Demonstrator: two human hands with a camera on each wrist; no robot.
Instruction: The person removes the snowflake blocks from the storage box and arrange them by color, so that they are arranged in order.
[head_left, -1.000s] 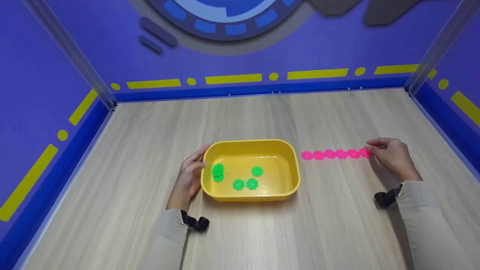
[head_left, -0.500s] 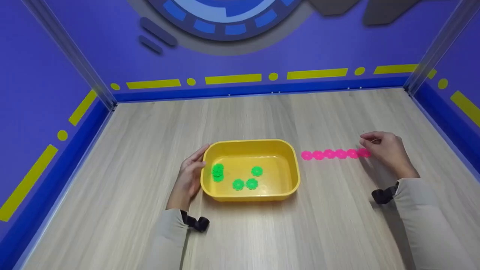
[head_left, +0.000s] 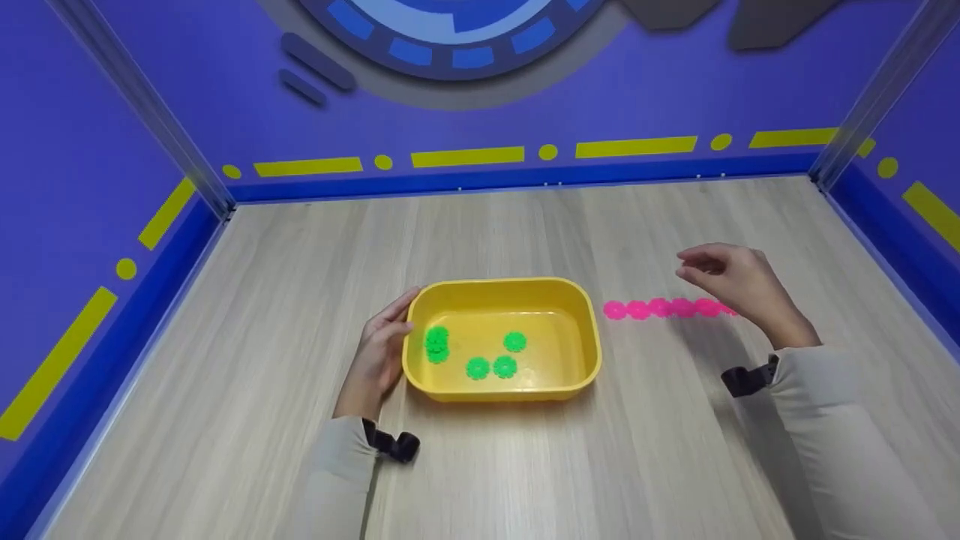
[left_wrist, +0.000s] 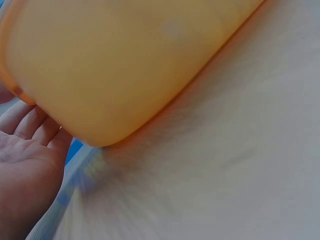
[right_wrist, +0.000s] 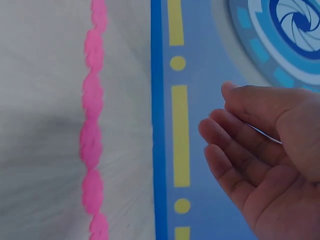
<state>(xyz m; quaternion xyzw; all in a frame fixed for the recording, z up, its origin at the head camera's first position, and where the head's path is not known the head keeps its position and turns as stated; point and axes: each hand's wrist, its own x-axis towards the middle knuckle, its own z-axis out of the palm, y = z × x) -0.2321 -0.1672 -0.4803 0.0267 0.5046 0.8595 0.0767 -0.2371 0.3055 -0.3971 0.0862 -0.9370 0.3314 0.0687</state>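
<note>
My left hand (head_left: 379, 349) holds the left end of a yellow plastic tub (head_left: 592, 337), thumb at the rim and fingers along the outer wall. In the left wrist view that hand (left_wrist: 30, 155) lies against the side of the tub (left_wrist: 115, 65). Several green notched discs (head_left: 478, 368) lie in the tub; some overlap at its left side. To the right of it, a row of pink notched discs (head_left: 637, 310) joined edge to edge lies on the table. Above the row's right part hovers my right hand (head_left: 739, 281), fingers loosely bent, holding nothing; the right wrist view shows its empty palm (right_wrist: 270, 165).
The wood-grain table (head_left: 480, 472) meets a purple-blue back wall (head_left: 480, 127) with yellow markings. Side walls (head_left: 97, 285) rise at left and right. A black wrist camera (head_left: 397, 448) sits on each sleeve.
My right hand has left the right end of the pink row, rising and moving left over it, with its fingers parted. My left hand, the tub and the discs stay in place.
</note>
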